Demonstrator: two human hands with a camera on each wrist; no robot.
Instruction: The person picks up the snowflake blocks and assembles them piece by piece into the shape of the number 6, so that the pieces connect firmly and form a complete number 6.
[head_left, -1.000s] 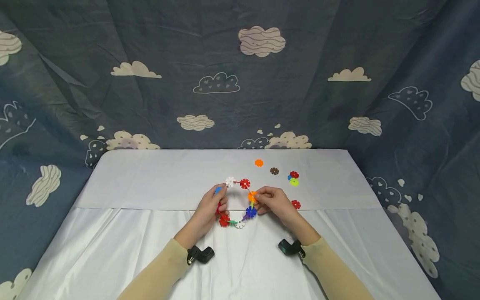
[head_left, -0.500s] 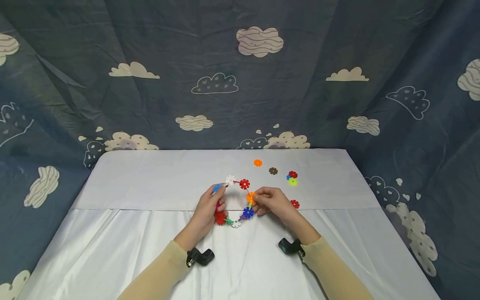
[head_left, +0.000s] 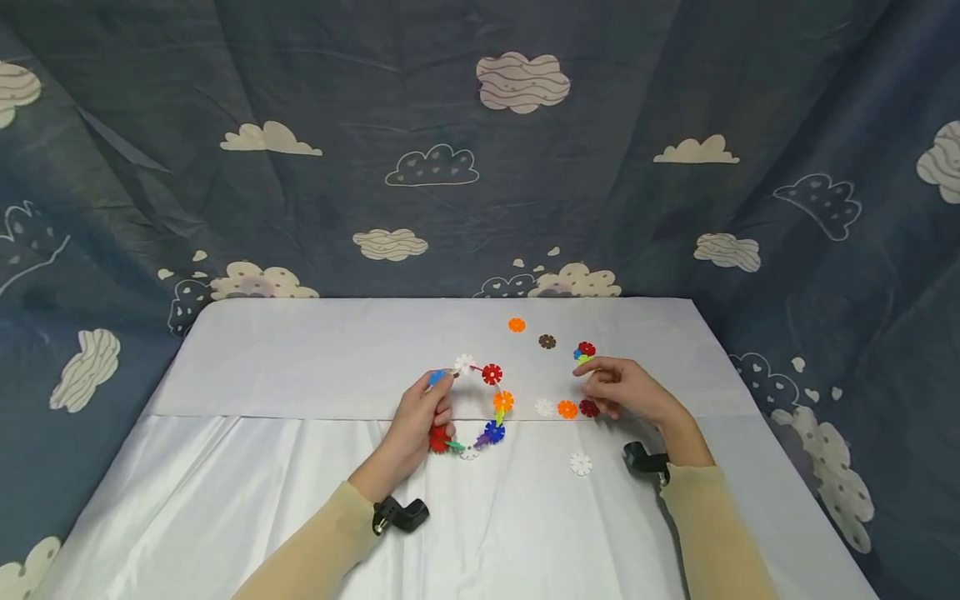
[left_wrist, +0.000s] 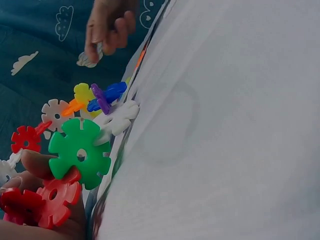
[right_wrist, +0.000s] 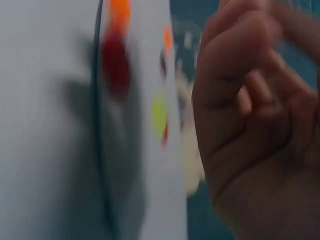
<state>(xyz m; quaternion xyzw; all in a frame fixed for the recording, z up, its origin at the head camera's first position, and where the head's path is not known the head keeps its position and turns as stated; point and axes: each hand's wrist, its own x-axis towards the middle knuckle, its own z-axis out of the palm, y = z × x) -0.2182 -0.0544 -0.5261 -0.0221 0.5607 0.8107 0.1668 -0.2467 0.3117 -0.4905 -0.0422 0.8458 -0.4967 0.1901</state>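
My left hand (head_left: 416, 417) grips a loop of linked plastic snowflake discs (head_left: 494, 431) by its left side, above the white cloth. Red, orange, yellow, blue, purple, white and green discs make up the loop. In the left wrist view a green disc (left_wrist: 75, 145) and a red disc (left_wrist: 59, 200) sit close to the fingers. Off to the right, my right hand (head_left: 633, 392) hovers with fingers loosely bent and nothing seen between them. A dark red disc (head_left: 589, 408) and a yellow-green disc (head_left: 582, 359) lie near its fingertips. The right wrist view is blurred.
Loose discs lie on the white table cloth (head_left: 300, 358): an orange one (head_left: 517, 325) and a brown one (head_left: 547, 342) farther back, another orange one (head_left: 567, 409), and white ones (head_left: 543, 407) nearer. A dark cloud-printed curtain (head_left: 345, 200) hangs behind the table.
My right hand has let go of the loop and moved right, toward the loose discs. White and orange discs it had covered now show. The left hand keeps its hold.
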